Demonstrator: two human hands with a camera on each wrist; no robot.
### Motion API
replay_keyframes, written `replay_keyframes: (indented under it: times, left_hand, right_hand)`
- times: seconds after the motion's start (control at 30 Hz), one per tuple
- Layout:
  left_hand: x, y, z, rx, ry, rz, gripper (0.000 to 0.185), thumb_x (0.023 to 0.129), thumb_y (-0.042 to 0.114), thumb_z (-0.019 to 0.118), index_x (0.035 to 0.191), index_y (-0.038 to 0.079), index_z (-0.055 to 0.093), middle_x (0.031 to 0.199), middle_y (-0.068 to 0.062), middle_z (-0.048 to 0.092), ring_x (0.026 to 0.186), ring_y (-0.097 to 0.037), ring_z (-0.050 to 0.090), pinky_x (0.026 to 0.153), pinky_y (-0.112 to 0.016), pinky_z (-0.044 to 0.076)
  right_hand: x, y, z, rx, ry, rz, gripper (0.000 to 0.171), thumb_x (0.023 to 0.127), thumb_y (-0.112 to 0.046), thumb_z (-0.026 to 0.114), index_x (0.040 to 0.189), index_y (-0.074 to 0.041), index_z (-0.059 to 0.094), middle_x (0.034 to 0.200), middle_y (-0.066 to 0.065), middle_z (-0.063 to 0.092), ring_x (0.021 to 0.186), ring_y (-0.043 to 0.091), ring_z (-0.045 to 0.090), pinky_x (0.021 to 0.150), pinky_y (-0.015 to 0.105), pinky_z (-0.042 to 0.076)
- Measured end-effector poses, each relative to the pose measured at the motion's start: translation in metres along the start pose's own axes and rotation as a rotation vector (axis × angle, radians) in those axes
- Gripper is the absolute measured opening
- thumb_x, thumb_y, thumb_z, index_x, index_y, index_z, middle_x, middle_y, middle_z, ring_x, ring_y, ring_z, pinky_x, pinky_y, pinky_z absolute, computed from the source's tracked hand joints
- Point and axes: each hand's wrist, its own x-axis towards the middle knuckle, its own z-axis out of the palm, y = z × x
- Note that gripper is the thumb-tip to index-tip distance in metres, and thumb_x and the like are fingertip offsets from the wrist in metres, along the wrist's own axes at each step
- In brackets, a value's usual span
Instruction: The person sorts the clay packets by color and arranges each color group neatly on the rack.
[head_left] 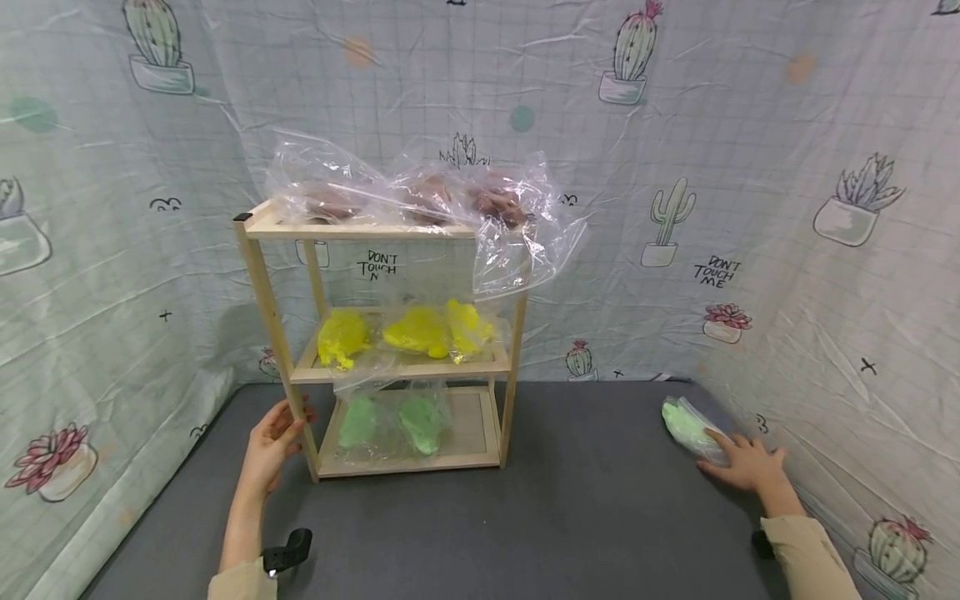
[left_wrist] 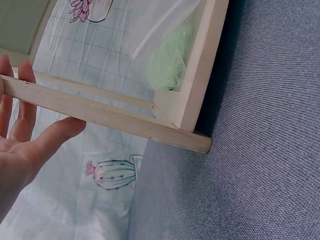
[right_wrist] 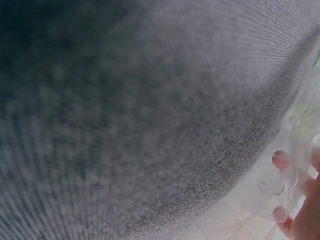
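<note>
My left hand (head_left: 270,442) grips the front left post of a three-level wooden shelf (head_left: 408,469), with the thumb on one side and fingers around the other. In the left wrist view, the post (left_wrist: 115,117) passes between thumb and fingers. At the far right, my right hand (head_left: 746,462) rests with spread fingers on the near end of a clear plastic bag (head_left: 690,427) holding a light green lump. The right wrist view shows fingertips (right_wrist: 281,161) against the plastic; part of the hand is cut off.
Bagged brown lumps (head_left: 427,198) lie on the top level, one bag hanging over the right end. Bagged yellow lumps (head_left: 420,332) sit on the middle level. Two green ones (head_left: 420,423) are on the bottom level. Cactus-print cloth (head_left: 600,150) encloses the grey table (head_left: 570,517).
</note>
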Motion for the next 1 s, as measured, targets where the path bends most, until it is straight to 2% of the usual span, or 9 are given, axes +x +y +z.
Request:
replay_keyframes:
  times: [0.23, 0.33, 0.5, 0.63, 0.73, 0.87, 1.0]
  left_hand:
    - [0.001, 0.002, 0.001, -0.006, 0.007, 0.000, 0.035, 0.091, 0.015, 0.050, 0.125, 0.009, 0.049, 0.096, 0.023, 0.062, 0.089, 0.005, 0.059, 0.063, -0.023, 0.045]
    - [0.000, 0.002, 0.001, 0.005, 0.005, -0.006, 0.036, 0.091, 0.015, 0.049, 0.126, 0.008, 0.047, 0.096, 0.023, 0.062, 0.089, 0.005, 0.058, 0.063, -0.023, 0.045]
    - [-0.001, 0.002, 0.001, -0.016, -0.004, -0.007, 0.040, 0.091, 0.014, 0.049, 0.128, 0.002, 0.043, 0.099, 0.020, 0.062, 0.090, 0.005, 0.059, 0.063, -0.023, 0.046]
    - [0.000, 0.002, 0.001, -0.020, -0.007, -0.006, 0.041, 0.091, 0.014, 0.049, 0.129, 0.001, 0.042, 0.099, 0.021, 0.062, 0.090, 0.005, 0.059, 0.064, -0.023, 0.047]
    - [0.001, 0.002, 0.001, -0.022, -0.004, -0.004, 0.041, 0.090, 0.015, 0.050, 0.128, 0.000, 0.043, 0.100, 0.021, 0.062, 0.090, 0.004, 0.059, 0.064, -0.023, 0.047]
    - [0.001, 0.001, 0.001, -0.025, -0.007, 0.001, 0.042, 0.090, 0.015, 0.050, 0.129, 0.000, 0.042, 0.099, 0.020, 0.062, 0.090, 0.004, 0.059, 0.064, -0.023, 0.046]
    - [0.000, 0.000, 0.000, -0.033, -0.012, 0.008, 0.040, 0.091, 0.014, 0.048, 0.129, 0.002, 0.042, 0.099, 0.021, 0.062, 0.091, 0.005, 0.059, 0.064, -0.022, 0.047]
  right_hand:
    - [0.000, -0.007, -0.002, 0.075, -0.035, 0.036, 0.077, 0.082, -0.065, 0.040, 0.129, -0.004, 0.039, 0.116, 0.036, 0.041, 0.104, 0.060, 0.034, 0.072, 0.074, 0.016]
    - [0.000, -0.008, -0.003, 0.079, -0.043, 0.034, 0.075, 0.082, -0.064, 0.040, 0.125, -0.003, 0.042, 0.116, 0.037, 0.040, 0.104, 0.060, 0.034, 0.072, 0.075, 0.016]
    - [-0.003, -0.008, 0.001, 0.045, -0.026, -0.001, 0.071, 0.081, -0.064, 0.045, 0.119, -0.004, 0.046, 0.116, 0.035, 0.044, 0.100, 0.056, 0.041, 0.069, 0.072, 0.023]
    - [-0.006, -0.011, 0.001, 0.034, -0.007, -0.033, 0.066, 0.076, -0.063, 0.052, 0.114, -0.009, 0.047, 0.102, 0.030, 0.051, 0.087, 0.048, 0.049, 0.063, 0.061, 0.029]
    - [-0.008, -0.014, 0.000, 0.050, 0.005, -0.049, 0.060, 0.072, -0.061, 0.057, 0.108, -0.014, 0.046, 0.091, 0.024, 0.050, 0.079, 0.044, 0.047, 0.059, 0.052, 0.028]
    - [-0.013, -0.018, 0.001, 0.078, 0.002, -0.068, 0.055, 0.071, -0.056, 0.063, 0.103, -0.017, 0.043, 0.089, 0.021, 0.046, 0.075, 0.039, 0.044, 0.057, 0.046, 0.027]
    - [-0.018, -0.024, 0.003, 0.131, 0.008, -0.096, 0.049, 0.070, -0.045, 0.068, 0.101, -0.017, 0.043, 0.087, 0.017, 0.039, 0.068, 0.025, 0.041, 0.056, 0.037, 0.021]
